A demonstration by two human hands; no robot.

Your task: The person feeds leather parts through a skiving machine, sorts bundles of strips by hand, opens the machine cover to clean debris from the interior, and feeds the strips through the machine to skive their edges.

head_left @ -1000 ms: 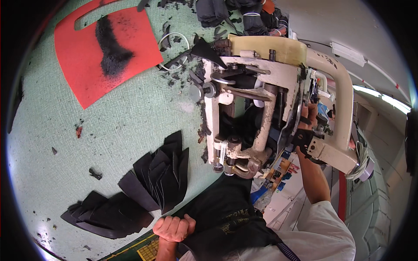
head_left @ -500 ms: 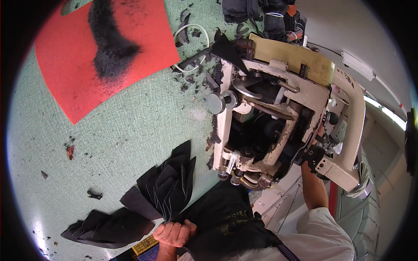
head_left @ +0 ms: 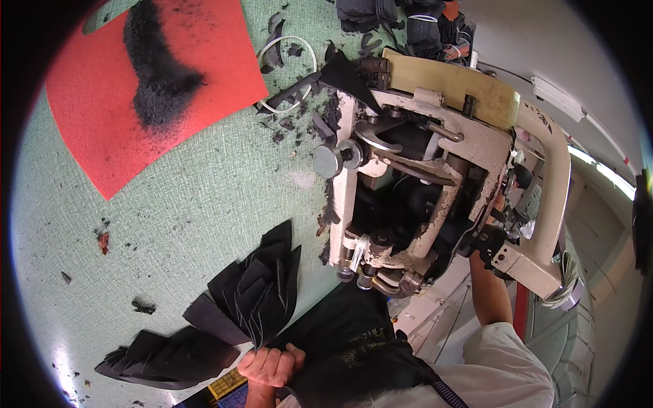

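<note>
My left hand (head_left: 269, 367) is at the near table edge, closed on the end of a fan of black fabric pieces (head_left: 255, 296) that lie spread on the green tabletop (head_left: 197, 197). More black pieces (head_left: 163, 353) lie to its left. A worn cream sewing machine (head_left: 435, 156) stands to the right. My right hand (head_left: 479, 262) reaches up behind the machine's right end to a black part; its fingers are mostly hidden. Dark cloth (head_left: 354, 340) lies under the machine's head, near my body.
A red sheet (head_left: 156, 88) with a pile of black fluff (head_left: 156, 75) lies at the far left. Black scraps and a white ring (head_left: 289, 61) are scattered behind the machine. Dark bundles (head_left: 401, 20) sit at the far edge.
The view has shifted closer to the table and machine. Both hands stay about where they were, the left still on the black pieces.
</note>
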